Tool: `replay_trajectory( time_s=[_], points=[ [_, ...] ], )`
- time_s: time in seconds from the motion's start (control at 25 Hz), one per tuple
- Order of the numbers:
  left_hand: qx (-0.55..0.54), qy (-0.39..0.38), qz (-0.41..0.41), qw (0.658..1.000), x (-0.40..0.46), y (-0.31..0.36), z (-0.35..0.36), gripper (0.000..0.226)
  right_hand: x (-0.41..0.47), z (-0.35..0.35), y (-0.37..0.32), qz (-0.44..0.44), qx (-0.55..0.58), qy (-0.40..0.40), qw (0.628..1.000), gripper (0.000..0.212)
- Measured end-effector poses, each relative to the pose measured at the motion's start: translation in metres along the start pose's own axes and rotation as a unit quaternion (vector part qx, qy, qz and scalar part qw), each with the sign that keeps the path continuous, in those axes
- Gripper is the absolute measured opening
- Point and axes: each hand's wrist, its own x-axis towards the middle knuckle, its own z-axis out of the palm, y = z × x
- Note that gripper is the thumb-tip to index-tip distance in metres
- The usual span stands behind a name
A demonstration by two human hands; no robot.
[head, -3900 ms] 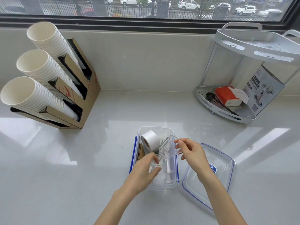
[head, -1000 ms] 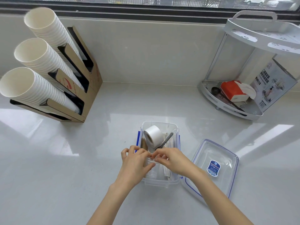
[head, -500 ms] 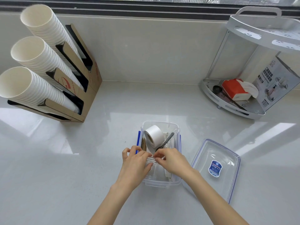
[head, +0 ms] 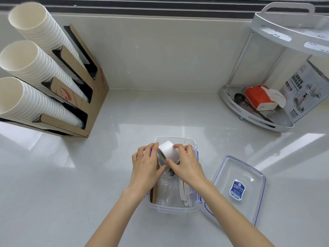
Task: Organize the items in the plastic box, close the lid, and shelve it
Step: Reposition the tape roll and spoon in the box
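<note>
Pale glossy worktop [head: 89,175] carries the clear plastic box [head: 170,209], centre front. Left hand [head: 146,164] and right hand [head: 187,164] both grip the white tape roll [head: 167,150] from opposite sides over the box's far end. Lid [head: 249,175] lies open-side up just right of the box.

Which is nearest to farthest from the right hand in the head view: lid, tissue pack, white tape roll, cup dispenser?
From the right hand:
1. White tape roll, touching its fingers, in the plastic box.
2. Lid, on the counter just to the right.
3. Tissue pack, far right on the corner shelf.
4. Cup dispenser, far left.
</note>
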Motion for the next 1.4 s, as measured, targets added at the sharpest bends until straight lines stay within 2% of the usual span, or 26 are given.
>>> replay_trajectory(
  time_s=[0.16, 0.44, 0.6, 0.76, 0.92, 1.04, 1.12, 1.28, 1.4],
  points=[
    [0.013, -0.026, 0.012, 1.0, 0.011, -0.001, 0.01, 0.067, 0.009, 0.005, 0.0, 0.009, -0.003, 0.011, 1.0, 0.057],
    [0.003, -0.021, 0.013, 1.0, 0.015, -0.001, 0.018, 0.073, 0.013, 0.006, -0.001, 0.061, 0.032, 0.018, 0.997, 0.052],
    [0.014, -0.021, 0.038, 0.999, 0.025, 0.001, 0.019, 0.075, 0.02, 0.005, 0.003, 0.1, 0.032, 0.0, 0.995, 0.047],
    [0.031, -0.002, 0.062, 0.998, 0.032, -0.002, 0.018, 0.069, 0.022, 0.002, 0.005, 0.104, 0.035, -0.015, 0.994, 0.042],
    [0.048, -0.02, 0.069, 0.996, 0.035, -0.004, 0.022, 0.066, 0.023, -0.002, 0.001, 0.097, 0.017, -0.056, 0.994, 0.034],
    [0.057, -0.025, 0.078, 0.995, 0.035, -0.003, 0.023, 0.065, 0.022, -0.008, -0.004, 0.071, -0.029, -0.096, 0.992, 0.02],
    [0.049, -0.042, 0.073, 0.995, 0.036, -0.001, 0.02, 0.066, 0.019, -0.012, -0.008, 0.03, -0.113, -0.113, 0.987, 0.022],
    [0.066, -0.074, 0.073, 0.992, 0.036, -0.002, 0.015, 0.071, 0.021, -0.015, -0.002, -0.068, -0.357, -0.111, 0.925, 0.035],
    [0.074, -0.079, 0.08, 0.991, 0.035, -0.004, 0.012, 0.071, 0.024, -0.016, 0.004, -0.093, -0.426, -0.118, 0.892, 0.033]
  ],
)
